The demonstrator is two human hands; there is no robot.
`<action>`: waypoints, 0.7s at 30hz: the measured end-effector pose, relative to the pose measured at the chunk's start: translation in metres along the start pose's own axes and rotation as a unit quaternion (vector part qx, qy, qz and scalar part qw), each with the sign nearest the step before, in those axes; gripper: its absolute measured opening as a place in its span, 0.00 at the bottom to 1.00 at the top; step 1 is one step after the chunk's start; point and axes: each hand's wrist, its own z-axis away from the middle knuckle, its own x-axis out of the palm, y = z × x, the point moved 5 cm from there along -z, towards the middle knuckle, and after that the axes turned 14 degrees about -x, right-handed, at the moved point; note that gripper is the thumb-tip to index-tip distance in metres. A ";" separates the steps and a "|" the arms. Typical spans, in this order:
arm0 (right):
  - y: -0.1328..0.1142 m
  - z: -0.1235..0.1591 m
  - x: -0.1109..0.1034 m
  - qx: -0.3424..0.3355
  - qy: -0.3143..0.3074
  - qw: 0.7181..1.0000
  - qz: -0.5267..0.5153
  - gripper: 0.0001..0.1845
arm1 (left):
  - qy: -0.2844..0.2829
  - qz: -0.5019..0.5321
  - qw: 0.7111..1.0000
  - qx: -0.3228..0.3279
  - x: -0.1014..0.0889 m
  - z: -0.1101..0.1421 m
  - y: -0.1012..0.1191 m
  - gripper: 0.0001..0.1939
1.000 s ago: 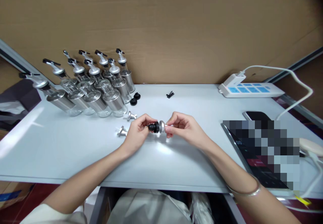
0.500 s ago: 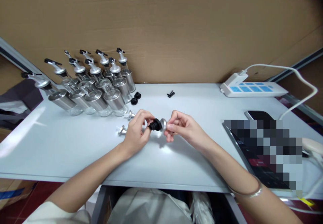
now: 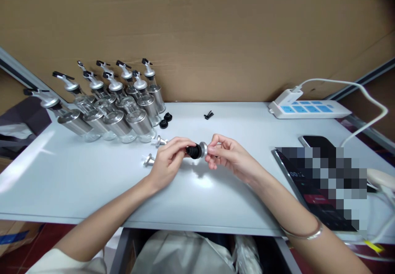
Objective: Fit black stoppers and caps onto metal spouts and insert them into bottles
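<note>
Above the middle of the table, my left hand [image 3: 168,162] has its fingers closed on a ribbed black stopper [image 3: 194,152]. My right hand [image 3: 233,156] pinches a silver pourer top [image 3: 203,149], whose round flange sits against the stopper's wide end. My fingers hide the rest of the pourer top. Beyond my left hand lie two silver pourer tops, one farther back [image 3: 159,141] and one nearer [image 3: 149,160]. Two loose black stoppers [image 3: 163,123] rest behind them, near the bottles. Small black pieces [image 3: 209,115] lie farther back on the table.
Several glass-and-steel bottles [image 3: 115,122] with pourers fitted stand at the left. A white power strip [image 3: 311,109] with a plugged-in cable is at the back right. A phone [image 3: 316,141] and a partly pixelated tablet [image 3: 296,179] lie at the right of the table [image 3: 92,183].
Both hands have shifted slightly right with the stopper and pourer top. My left fingers have straightened and now lie along the top of the stopper.
</note>
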 end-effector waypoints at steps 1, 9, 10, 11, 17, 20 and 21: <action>-0.001 0.000 -0.001 -0.009 0.007 1.000 0.005 0.18 | -0.009 -0.002 1.000 0.000 0.000 0.000 0.001 0.14; -0.014 -0.001 -0.003 -0.135 0.009 0.981 0.140 0.18 | 0.000 0.051 0.994 -0.099 -0.001 -0.007 -0.011 0.10; -0.016 0.000 -0.002 -0.153 0.008 0.975 0.159 0.17 | -0.015 0.091 0.988 -0.125 0.000 -0.008 -0.015 0.11; -0.017 0.000 -0.001 -0.169 0.009 0.970 0.172 0.17 | -0.028 0.135 0.979 -0.149 0.001 -0.009 -0.019 0.12; -0.025 0.005 -0.001 -0.229 0.042 0.951 0.206 0.15 | -0.033 0.249 0.943 -0.220 0.003 -0.013 -0.029 0.16; -0.025 0.005 -0.002 -0.232 0.046 0.941 0.240 0.13 | -0.030 0.241 0.947 -0.211 0.003 -0.013 -0.028 0.15; -0.024 0.005 -0.002 -0.232 0.048 0.939 0.247 0.12 | -0.032 0.238 0.949 -0.206 0.003 -0.013 -0.027 0.15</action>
